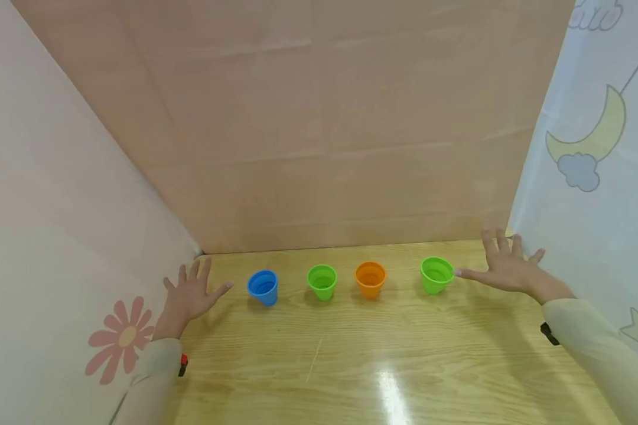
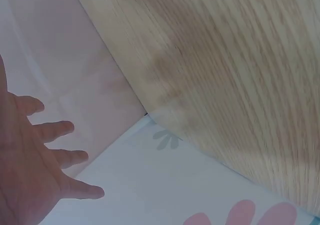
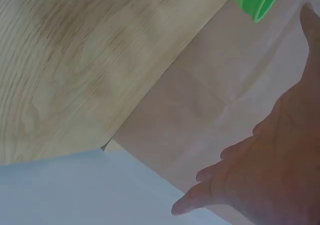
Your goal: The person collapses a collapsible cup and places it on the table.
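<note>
Four-sided views aside, several small cups stand upright in a loose row on the wooden table: a blue cup (image 1: 263,287), a green cup (image 1: 322,281), an orange cup (image 1: 370,279) and, farther right, a second green cup (image 1: 436,275). Left of the blue cup, my left hand (image 1: 188,297) is spread wide and holds nothing. My right hand (image 1: 510,268) is likewise spread, its thumb tip close to the rightmost green cup; whether they touch I cannot tell. In the right wrist view part of that green cup (image 3: 255,0) shows above the right hand (image 3: 270,170).
A tan cloth wall (image 1: 324,130) rises behind the table (image 1: 276,366). White cloth with a pink flower (image 1: 126,337) stands at the left, and pale cloth with a yellow moon (image 1: 598,133) at the right. Both hands are near these side walls.
</note>
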`<action>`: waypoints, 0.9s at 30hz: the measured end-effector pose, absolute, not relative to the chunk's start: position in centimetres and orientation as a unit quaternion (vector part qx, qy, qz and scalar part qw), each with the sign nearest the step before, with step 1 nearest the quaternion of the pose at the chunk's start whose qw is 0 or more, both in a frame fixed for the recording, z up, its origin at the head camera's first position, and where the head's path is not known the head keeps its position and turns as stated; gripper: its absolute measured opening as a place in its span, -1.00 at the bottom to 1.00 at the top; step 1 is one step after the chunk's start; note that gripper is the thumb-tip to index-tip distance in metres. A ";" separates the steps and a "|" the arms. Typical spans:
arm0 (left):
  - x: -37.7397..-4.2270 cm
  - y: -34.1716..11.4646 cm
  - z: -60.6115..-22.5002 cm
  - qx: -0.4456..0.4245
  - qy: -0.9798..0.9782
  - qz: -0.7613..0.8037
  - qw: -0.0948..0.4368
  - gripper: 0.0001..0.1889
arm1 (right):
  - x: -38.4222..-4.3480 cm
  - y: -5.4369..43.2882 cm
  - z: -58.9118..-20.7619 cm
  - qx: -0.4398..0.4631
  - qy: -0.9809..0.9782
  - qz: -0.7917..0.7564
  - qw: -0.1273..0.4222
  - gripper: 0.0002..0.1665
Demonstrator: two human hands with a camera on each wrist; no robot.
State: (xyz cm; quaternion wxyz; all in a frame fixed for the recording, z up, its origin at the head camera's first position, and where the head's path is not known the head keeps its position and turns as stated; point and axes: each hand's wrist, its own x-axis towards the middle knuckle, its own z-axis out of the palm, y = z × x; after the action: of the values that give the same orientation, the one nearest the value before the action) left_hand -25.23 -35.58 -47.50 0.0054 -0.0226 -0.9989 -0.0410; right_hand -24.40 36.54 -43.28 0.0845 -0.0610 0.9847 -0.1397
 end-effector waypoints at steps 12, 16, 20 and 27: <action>-24.2 -34.8 -47.4 -0.037 -0.995 -0.085 0.033 0.01 | -24.4 31.2 -42.2 -0.107 0.966 -0.229 0.050 0.53; -24.0 -34.8 -47.8 -0.045 -0.993 -0.105 0.031 0.00 | -24.3 28.7 -41.7 -0.129 0.958 -0.252 0.047 0.50; -23.8 -34.7 -48.4 -0.046 -0.989 -0.139 0.014 -0.02 | -24.2 26.3 -41.8 -0.142 0.951 -0.273 0.041 0.48; -23.3 -34.1 -49.1 -0.043 -0.975 -0.219 0.004 -0.14 | -23.8 22.0 -42.3 -0.146 0.925 -0.349 0.041 0.45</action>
State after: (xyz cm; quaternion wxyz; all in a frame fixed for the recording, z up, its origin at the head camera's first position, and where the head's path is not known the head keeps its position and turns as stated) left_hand -23.34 -34.06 -49.07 0.0041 -0.0430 -0.9748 -0.2188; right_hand -23.81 21.99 -42.31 0.0413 -0.1462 0.9249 -0.3486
